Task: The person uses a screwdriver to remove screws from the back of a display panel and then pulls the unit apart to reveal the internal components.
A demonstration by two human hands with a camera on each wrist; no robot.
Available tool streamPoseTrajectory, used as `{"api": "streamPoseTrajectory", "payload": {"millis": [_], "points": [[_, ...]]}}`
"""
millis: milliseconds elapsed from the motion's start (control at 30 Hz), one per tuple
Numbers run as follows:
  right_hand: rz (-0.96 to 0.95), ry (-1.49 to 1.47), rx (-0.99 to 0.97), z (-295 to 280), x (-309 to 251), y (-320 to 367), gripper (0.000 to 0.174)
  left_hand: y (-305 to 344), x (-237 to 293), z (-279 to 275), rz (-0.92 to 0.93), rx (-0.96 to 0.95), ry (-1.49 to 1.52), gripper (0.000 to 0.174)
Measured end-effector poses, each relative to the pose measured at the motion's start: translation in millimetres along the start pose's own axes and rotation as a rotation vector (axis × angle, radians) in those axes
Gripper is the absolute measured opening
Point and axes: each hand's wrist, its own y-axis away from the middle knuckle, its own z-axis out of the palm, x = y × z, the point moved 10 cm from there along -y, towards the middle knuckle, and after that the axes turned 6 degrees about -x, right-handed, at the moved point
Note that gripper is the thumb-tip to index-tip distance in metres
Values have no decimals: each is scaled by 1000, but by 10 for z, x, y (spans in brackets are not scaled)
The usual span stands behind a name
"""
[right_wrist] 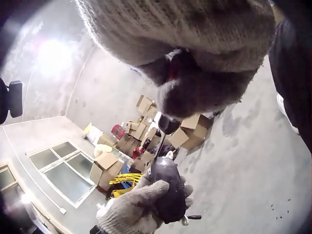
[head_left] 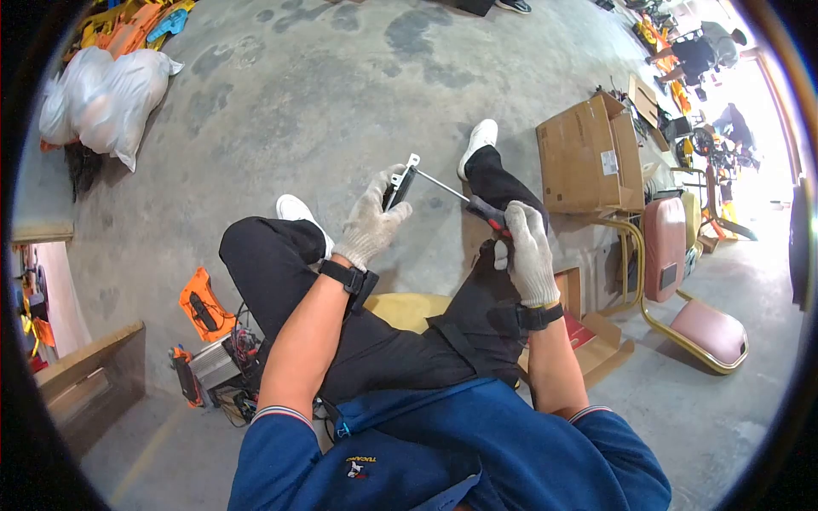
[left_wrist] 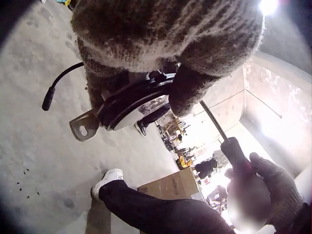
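Observation:
My gloved left hand (head_left: 366,226) holds a dark, rounded device (head_left: 398,191) with pale metal bracket tabs, raised over the floor in front of my knees. In the left wrist view the device (left_wrist: 139,102) shows ribbed black edges, a bracket with a slot (left_wrist: 84,126) and a short black cable (left_wrist: 53,87). The gloved right hand (head_left: 532,255) grips the red-and-black handle of a screwdriver (head_left: 486,213). The screwdriver's shaft reaches across to the device, its tip right at the upper bracket end. From the right wrist view, the left glove (right_wrist: 136,204) wraps the device's smooth dark body (right_wrist: 167,187).
At right stand an open cardboard box (head_left: 588,157) and chairs with gold frames and pink pads (head_left: 665,247). Left of my leg lie an orange-and-black part (head_left: 204,305) and a metal unit with wires (head_left: 217,366). White plastic bags (head_left: 111,98) sit at far left.

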Motion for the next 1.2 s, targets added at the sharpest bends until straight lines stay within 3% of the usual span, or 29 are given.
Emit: {"api": "streamPoseTrajectory", "payload": {"millis": [100, 167, 200, 267, 367, 400, 433, 500, 533, 600, 700, 733, 833, 867, 933, 1067, 1133, 1167, 1200], "points": [[-48, -16, 3, 8, 132, -48, 59, 17, 11, 11, -6, -12, -38, 65], [-404, 168, 110, -81, 33, -65, 53, 8, -14, 12, 22, 9, 18, 65], [-404, 167, 110, -63, -84, -19, 53, 8, -9, 11, 23, 9, 17, 65], [-61, 15, 4, 51, -81, 26, 54, 8, -4, 4, 1, 6, -27, 65], [13, -55, -26, 49, -15, 33, 54, 5, -4, 5, -4, 1, -30, 66], [-112, -112, 38, 70, -27, 14, 51, 10, -8, 4, -7, 4, -30, 66], [-109, -110, 34, 43, 116, -46, 51, 16, 12, -3, 12, 20, -32, 65], [-405, 157, 84, 15, -81, -24, 51, 28, 30, -16, 31, 36, -35, 65], [-405, 156, 85, -11, -153, 1, 51, 28, 26, -19, 24, 39, -29, 65], [-14, -2, -9, 3, 37, -21, 59, 17, 35, -25, 19, 37, -24, 65], [-36, -55, -16, 19, 55, -26, 60, -1, -15, -8, -50, -13, -65, 65], [-175, 51, 76, -15, 26, -33, 59, 4, -20, -5, -41, -7, -44, 65], [-249, 95, 85, -6, -13, 6, 59, 10, -48, 8, -11, 12, -22, 65], [-249, 94, 86, -34, -67, 15, 59, 7, -43, -1, 12, 25, -21, 65], [34, -85, -46, 23, 86, -16, 64, 5, -31, 0, 1, 13, -28, 65], [-60, -59, 4, 35, 138, -37, 61, -15, -62, 3, -6, 6, -23, 65], [-246, 106, 69, 14, -17, 4, 58, -3, -55, 5, 4, 15, -22, 65], [-246, 105, 69, -13, -54, 2, 58, -1, -41, -4, 16, 23, -23, 65], [-127, 27, 17, 5, -37, -16, 58, -1, -32, -6, 16, 21, -23, 65]]}}
